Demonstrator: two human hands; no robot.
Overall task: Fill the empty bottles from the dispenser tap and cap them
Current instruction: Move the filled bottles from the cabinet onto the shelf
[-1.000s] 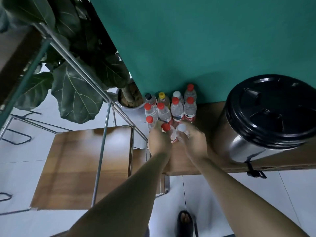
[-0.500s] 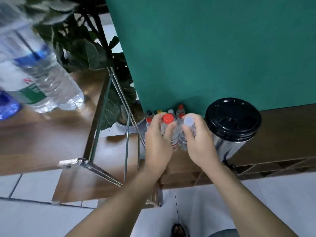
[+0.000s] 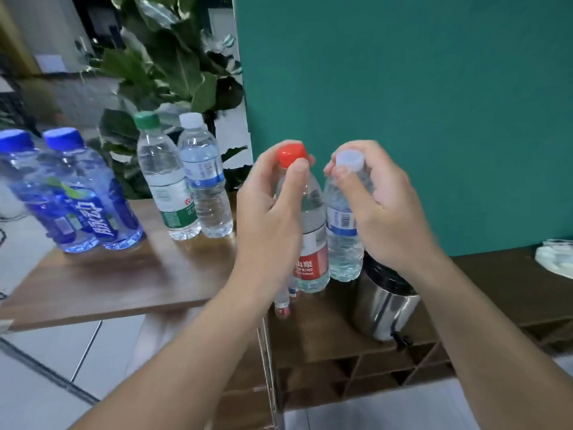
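The left hand point(image 3: 266, 218) is curling around the neck of a clear ribbed plastic bottle with a red cap and red label point(image 3: 310, 231), held in the air. The right hand point(image 3: 381, 209) is gripping a clear crinkled bottle with a white cap and blue label point(image 3: 342, 234) alongside it. Below them, a shiny steel dispenser with a black lid point(image 3: 384, 302) is standing on a dark wooden shelf point(image 3: 483, 293). Farther left, four capped bottles point(image 3: 183, 181) are standing on a wooden table point(image 3: 117, 274).

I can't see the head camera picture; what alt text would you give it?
Seen from above, a person's left hand grips a red-capped bottle and the right hand grips a white-capped bottle, side by side before a green wall. Four capped bottles stand on a wooden table to the left; a steel dispenser sits below the hands.
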